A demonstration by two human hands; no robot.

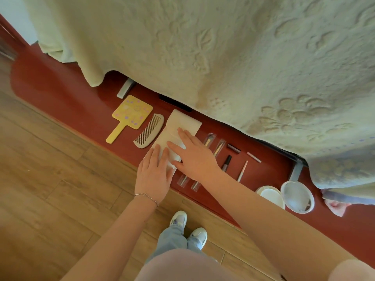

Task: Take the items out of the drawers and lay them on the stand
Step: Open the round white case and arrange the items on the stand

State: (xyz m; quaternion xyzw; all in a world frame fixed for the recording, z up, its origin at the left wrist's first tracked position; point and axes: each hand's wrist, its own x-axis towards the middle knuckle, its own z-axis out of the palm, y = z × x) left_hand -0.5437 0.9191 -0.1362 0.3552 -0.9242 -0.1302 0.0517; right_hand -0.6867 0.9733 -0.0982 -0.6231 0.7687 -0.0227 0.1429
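Wood floor (50, 175) fills the left side, and a long red stand (67, 102) runs across it at a slant. Above the stand hangs a big pale blanket (203, 47) with raised flower shapes.

Things lie in a row on the stand. A yellow hand mirror (129, 115) is far left, with a comb (149, 130) just beside it. Next comes a white folded cloth (181, 123). Both hands rest flat on this cloth — the left hand (153, 173) on its near end, the right hand (192, 155) more in the middle. All the fingers are straight and spread, pressing down, not curled round anything. A thin bracelet (146, 196) sits on the left wrist.

To the right of the cloth lie small make-up things: two brushes in clear sleeves (213, 144), a dark tube (233, 148), a pale stick (253, 157), a dark pen (226, 163) and a pink pencil (242, 171). Two more clear sleeves (188, 182) peek out under the right arm.

Farther right, a round white case (272, 195) touches a round mirror (297, 196) — both near the stand's front edge. White shoes (188, 228) stand on the floor below.
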